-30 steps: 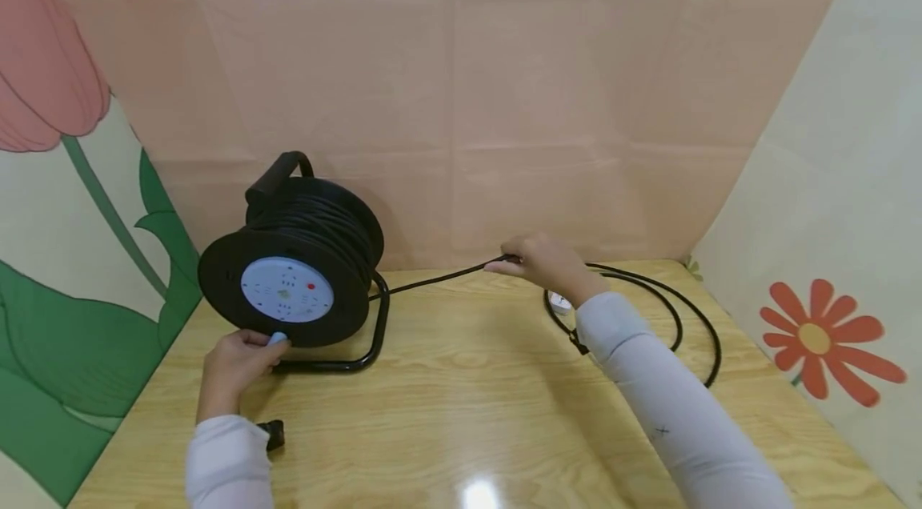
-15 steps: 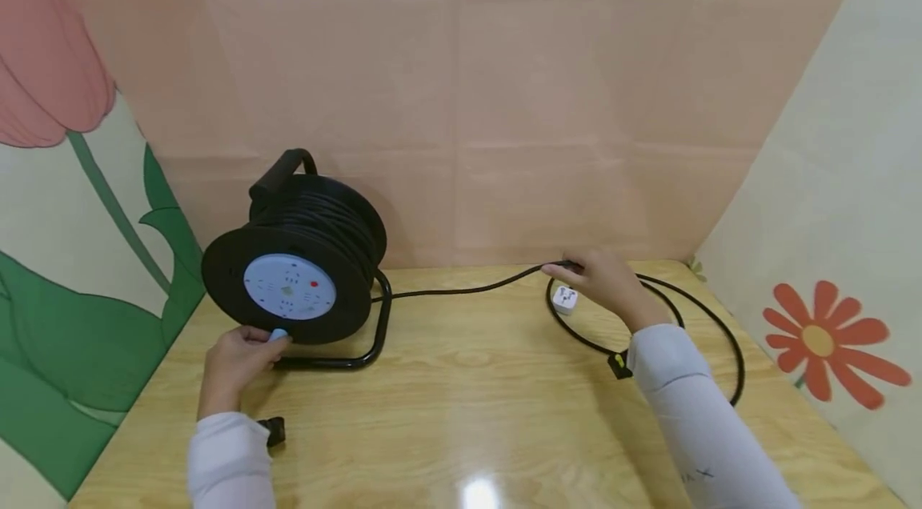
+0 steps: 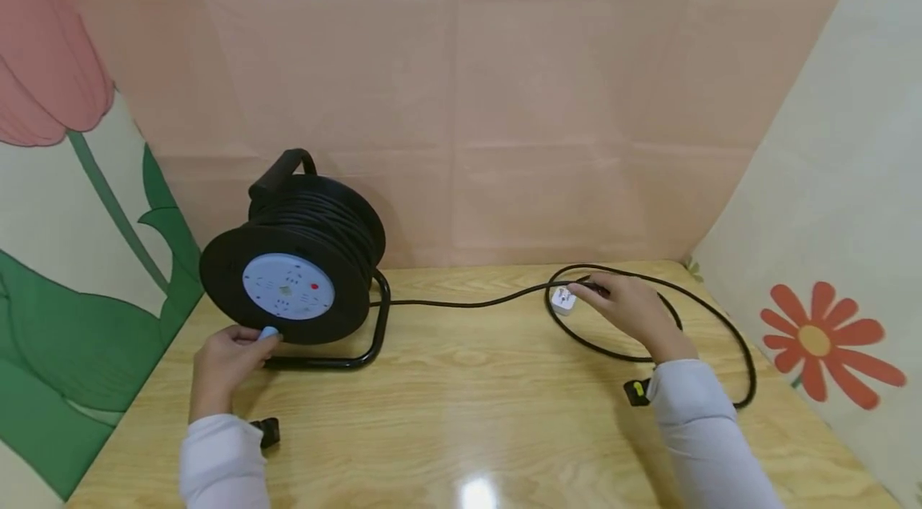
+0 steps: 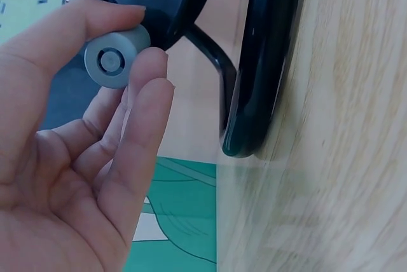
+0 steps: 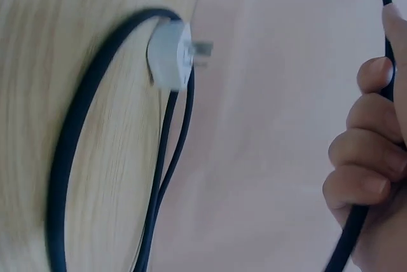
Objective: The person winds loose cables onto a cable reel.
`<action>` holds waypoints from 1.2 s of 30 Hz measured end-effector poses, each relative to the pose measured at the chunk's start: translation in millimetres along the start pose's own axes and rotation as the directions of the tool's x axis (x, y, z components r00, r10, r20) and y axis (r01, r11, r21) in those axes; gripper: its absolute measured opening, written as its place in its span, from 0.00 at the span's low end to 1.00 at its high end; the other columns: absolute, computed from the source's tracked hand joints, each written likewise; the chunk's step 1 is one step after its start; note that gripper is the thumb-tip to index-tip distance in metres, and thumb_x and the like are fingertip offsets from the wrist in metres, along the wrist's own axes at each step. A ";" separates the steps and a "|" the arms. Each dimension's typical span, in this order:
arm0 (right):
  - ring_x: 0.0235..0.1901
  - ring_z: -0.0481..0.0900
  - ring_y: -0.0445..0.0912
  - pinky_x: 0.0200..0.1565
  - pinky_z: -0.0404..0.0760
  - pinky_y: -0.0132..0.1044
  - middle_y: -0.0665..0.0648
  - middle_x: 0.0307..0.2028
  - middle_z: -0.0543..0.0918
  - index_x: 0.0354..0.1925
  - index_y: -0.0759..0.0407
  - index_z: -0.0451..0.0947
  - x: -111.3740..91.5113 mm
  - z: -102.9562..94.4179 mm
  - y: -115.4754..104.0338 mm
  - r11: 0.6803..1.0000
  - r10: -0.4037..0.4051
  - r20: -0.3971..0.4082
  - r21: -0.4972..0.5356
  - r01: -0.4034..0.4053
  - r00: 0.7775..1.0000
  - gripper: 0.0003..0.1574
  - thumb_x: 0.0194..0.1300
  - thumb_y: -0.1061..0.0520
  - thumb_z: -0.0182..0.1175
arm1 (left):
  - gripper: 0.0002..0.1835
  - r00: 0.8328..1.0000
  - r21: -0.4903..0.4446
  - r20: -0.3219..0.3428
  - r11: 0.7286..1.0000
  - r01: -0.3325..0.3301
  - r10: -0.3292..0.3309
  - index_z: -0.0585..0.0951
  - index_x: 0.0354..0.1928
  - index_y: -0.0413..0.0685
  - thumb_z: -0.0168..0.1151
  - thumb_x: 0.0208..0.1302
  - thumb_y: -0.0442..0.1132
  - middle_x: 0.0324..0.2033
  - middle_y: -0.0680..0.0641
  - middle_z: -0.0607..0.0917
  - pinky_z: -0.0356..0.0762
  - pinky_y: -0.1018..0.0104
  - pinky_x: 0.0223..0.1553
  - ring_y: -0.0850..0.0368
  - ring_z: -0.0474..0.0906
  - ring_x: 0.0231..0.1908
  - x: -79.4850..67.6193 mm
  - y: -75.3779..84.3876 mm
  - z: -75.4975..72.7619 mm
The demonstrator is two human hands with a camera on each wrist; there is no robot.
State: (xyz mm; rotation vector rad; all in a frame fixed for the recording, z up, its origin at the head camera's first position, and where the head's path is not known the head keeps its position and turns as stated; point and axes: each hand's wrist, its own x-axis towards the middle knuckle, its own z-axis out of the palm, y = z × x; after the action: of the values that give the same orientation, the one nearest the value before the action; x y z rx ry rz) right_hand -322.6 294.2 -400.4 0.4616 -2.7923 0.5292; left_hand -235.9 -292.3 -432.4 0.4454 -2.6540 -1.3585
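Observation:
A black cable reel (image 3: 219,277) with a pale socket panel stands on the table at the left, black cable (image 3: 461,304) wound round its drum. My left hand (image 3: 225,369) pinches the small blue-grey knob (image 4: 114,59) on the reel's face between thumb and fingers. From the reel the cable runs right, lying low across the table, to my right hand (image 3: 637,317). In the right wrist view the fingers (image 5: 359,186) curl round the cable. Loose loops of it lie about that hand, with a white plug adapter (image 3: 563,301) inside them.
A black plug (image 3: 637,392) with a yellow mark lies by the right cuff. Another small black object (image 3: 268,433) is partly hidden by the left cuff. The reel's tubular stand (image 3: 324,363) rests on the wooden table (image 3: 432,413). A pink backdrop (image 3: 454,93) rises behind.
My right hand has moved right and slightly nearer, and the cable toward the reel sags lower. The black plug has shifted right and nearer. My left hand remains at the knob.

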 end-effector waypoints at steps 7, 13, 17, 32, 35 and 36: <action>0.15 0.61 0.45 0.18 0.59 0.38 0.49 0.15 0.65 0.23 0.50 0.70 -16.8 -1.0 14.0 0.987 0.089 -0.061 -0.129 -0.096 0.994 0.34 0.71 0.26 0.49 | 0.29 1.000 -0.048 -0.020 0.999 -0.013 0.012 0.80 0.48 0.32 0.72 0.59 0.53 0.32 0.47 0.87 0.79 0.68 0.32 0.59 0.83 0.30 1.0 -1.6 -1.5; 0.15 0.62 0.44 0.17 0.59 0.39 0.48 0.15 0.65 0.24 0.47 0.72 -22.8 11.8 12.8 0.985 0.082 -0.105 -0.145 -0.097 0.991 0.33 0.69 0.24 0.50 | 0.30 0.998 -0.104 -0.051 0.994 0.018 -0.023 0.80 0.50 0.33 0.72 0.60 0.53 0.33 0.48 0.87 0.82 0.66 0.36 0.60 0.83 0.31 -2.3 -5.7 -3.2; 0.14 0.63 0.44 0.17 0.60 0.38 0.47 0.14 0.65 0.25 0.46 0.74 -24.0 16.2 9.0 0.982 0.062 -0.107 -0.172 -0.080 0.992 0.30 0.68 0.26 0.53 | 0.28 0.993 -0.151 -0.108 0.988 0.024 -0.040 0.79 0.50 0.34 0.73 0.59 0.51 0.31 0.50 0.87 0.82 0.66 0.34 0.62 0.83 0.28 -2.0 -6.6 -2.6; 0.15 0.59 0.42 0.19 0.58 0.37 0.47 0.15 0.63 0.26 0.46 0.71 -24.1 21.7 -10.4 0.994 0.027 0.019 -0.110 -0.025 0.999 0.27 0.72 0.30 0.51 | 0.26 0.971 -0.341 -0.207 0.939 0.043 -0.119 0.78 0.51 0.37 0.74 0.59 0.48 0.27 0.59 0.85 0.82 0.74 0.34 0.66 0.83 0.28 -1.1 -9.7 -7.2; 0.15 0.59 0.42 0.19 0.58 0.38 0.47 0.15 0.62 0.25 0.46 0.70 -22.6 23.6 -15.1 0.994 0.012 0.023 -0.107 -0.009 1.000 0.26 0.72 0.32 0.53 | 0.25 0.965 -0.373 -0.221 0.926 0.053 -0.144 0.78 0.51 0.38 0.74 0.59 0.47 0.26 0.62 0.84 0.81 0.75 0.33 0.69 0.82 0.27 -1.5 -8.5 -9.4; 0.15 0.59 0.42 0.19 0.59 0.38 0.47 0.15 0.61 0.25 0.46 0.71 -22.0 24.3 -16.2 0.994 0.003 0.020 -0.107 -0.001 1.000 0.26 0.72 0.32 0.54 | 0.25 0.962 -0.380 -0.228 0.923 0.056 -0.153 0.78 0.51 0.38 0.74 0.59 0.47 0.25 0.62 0.83 0.80 0.76 0.33 0.69 0.82 0.27 -1.6 -8.4 -9.9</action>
State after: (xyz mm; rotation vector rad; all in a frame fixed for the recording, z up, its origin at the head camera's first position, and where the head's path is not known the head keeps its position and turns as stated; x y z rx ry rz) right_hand -301.5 276.0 -424.1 0.4434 -2.8228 0.3755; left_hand -230.3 -304.1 -433.3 0.6681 -2.1320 -1.6621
